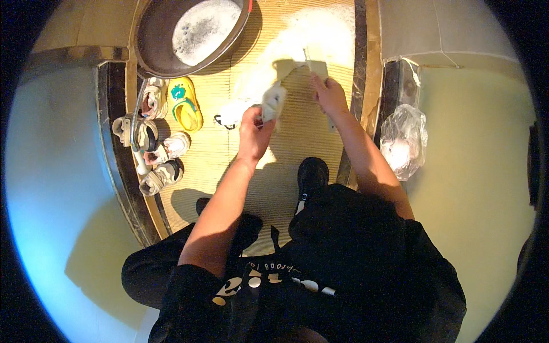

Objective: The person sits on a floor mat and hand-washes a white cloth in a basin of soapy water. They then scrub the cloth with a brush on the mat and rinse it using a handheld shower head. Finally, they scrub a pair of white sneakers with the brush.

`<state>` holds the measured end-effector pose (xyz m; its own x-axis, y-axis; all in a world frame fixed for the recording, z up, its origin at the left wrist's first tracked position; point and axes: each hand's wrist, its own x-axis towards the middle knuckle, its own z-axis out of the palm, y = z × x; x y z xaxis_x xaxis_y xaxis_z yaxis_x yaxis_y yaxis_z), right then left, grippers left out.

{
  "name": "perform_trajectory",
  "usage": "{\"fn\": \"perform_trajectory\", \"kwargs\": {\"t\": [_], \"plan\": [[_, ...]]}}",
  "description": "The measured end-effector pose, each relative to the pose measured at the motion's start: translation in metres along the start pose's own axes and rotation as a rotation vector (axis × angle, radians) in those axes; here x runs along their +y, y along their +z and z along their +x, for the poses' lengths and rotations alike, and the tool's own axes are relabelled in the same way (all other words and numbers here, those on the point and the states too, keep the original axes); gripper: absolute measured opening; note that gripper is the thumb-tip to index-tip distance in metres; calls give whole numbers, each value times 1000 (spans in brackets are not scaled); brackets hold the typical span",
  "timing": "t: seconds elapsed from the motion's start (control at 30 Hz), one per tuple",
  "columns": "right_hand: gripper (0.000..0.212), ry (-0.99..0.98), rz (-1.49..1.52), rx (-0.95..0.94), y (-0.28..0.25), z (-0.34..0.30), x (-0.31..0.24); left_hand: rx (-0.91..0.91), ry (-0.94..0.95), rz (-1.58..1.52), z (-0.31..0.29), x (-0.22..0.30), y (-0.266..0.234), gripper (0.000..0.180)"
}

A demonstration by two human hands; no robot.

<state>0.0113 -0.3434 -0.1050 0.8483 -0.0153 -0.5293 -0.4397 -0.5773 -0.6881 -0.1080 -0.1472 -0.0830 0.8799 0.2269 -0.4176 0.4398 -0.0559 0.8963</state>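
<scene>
Over a ribbed yellow floor (pixel 306 140), holding a pale flat tool (pixel 318 69) in the right hand (pixel 331 98) and a white item (pixel 273 100) in the left hand (pixel 255 132).
Has a dark basin (pixel 157 34) with white foam (pixel 206 31) ahead and left of the left fingers, pale shoes (pixel 162 177) clustered well to their left, a clear plastic bag (pixel 404 143) right of and below the right fingers, and a yellow clog (pixel 191 117) between shoes and left fingers. Wraps the right fingers closed around the tool, with its flat end jutting ahead past them. Grips the white item's near end in curled, almost closed left fingers, with the rest just beyond the fingertips, left of the right fingers; too blurred to tell its kind.
</scene>
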Motion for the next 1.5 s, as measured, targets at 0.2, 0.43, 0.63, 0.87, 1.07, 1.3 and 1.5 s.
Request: {"fn": "perform_trajectory", "kwargs": {"t": [0.2, 0.43, 0.63, 0.87, 1.07, 1.3, 1.5], "plan": [[53, 70, 234, -64, 0, -11, -13, 161, -423, -803, 19, 11, -5, 4], [47, -240, -236, 21, 28, -16, -6, 147, 16, 191, 6, -12, -26, 8], [38, -505, -368, 247, 47, -2, -3, 249, 442, 797, 53, 14, -56, 38], [43, -198, -292, -52, 10, 5, -21, 138, 154, 142, 46, 18, -66, 18], [41, -516, -464, 143, 32, 1, -7, 167, 120, 61, 38, 12, -63, 16], [34, -506, -442, 193, 32, 22, 22, 274, 111, -114, 28, 24, -74, 14], [30, -281, -249, 36, -8, 48, -43, 260, 182, -54, 17, 5, -54, 15]]}}
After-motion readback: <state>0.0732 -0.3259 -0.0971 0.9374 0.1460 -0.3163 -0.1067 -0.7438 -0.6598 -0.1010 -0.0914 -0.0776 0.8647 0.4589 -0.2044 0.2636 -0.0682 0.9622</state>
